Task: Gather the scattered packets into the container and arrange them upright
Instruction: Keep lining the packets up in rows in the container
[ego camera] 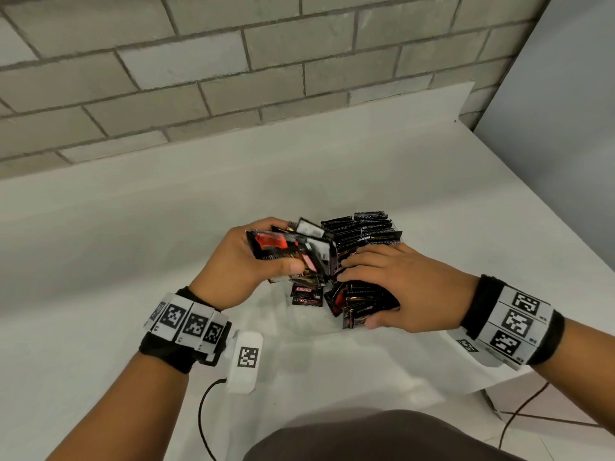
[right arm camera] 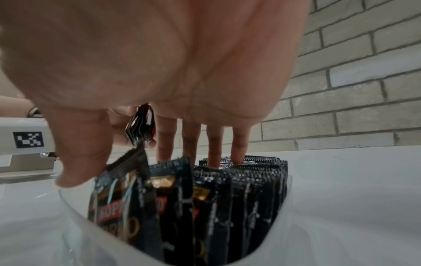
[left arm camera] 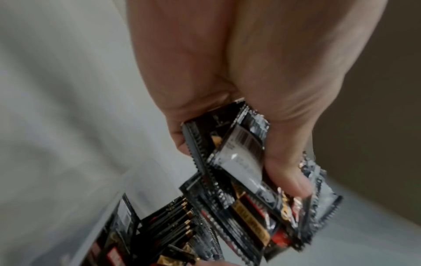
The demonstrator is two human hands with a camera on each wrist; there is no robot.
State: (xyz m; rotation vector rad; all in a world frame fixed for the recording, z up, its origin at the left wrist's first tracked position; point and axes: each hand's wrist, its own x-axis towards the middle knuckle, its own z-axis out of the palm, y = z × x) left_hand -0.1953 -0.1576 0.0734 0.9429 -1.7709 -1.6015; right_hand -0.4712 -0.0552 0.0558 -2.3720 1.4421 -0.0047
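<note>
Gripping a fanned bundle of packets (ego camera: 286, 251) above the container (right arm camera: 75, 212), left hand (ego camera: 239, 261); right hand (ego camera: 399, 284), fingers straight, presses upright packets (right arm camera: 239, 189) inside.

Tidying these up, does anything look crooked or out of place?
Yes. The packets at the far end of the container stand upright, but the bunch in the left hand is fanned out at mixed angles.
</note>
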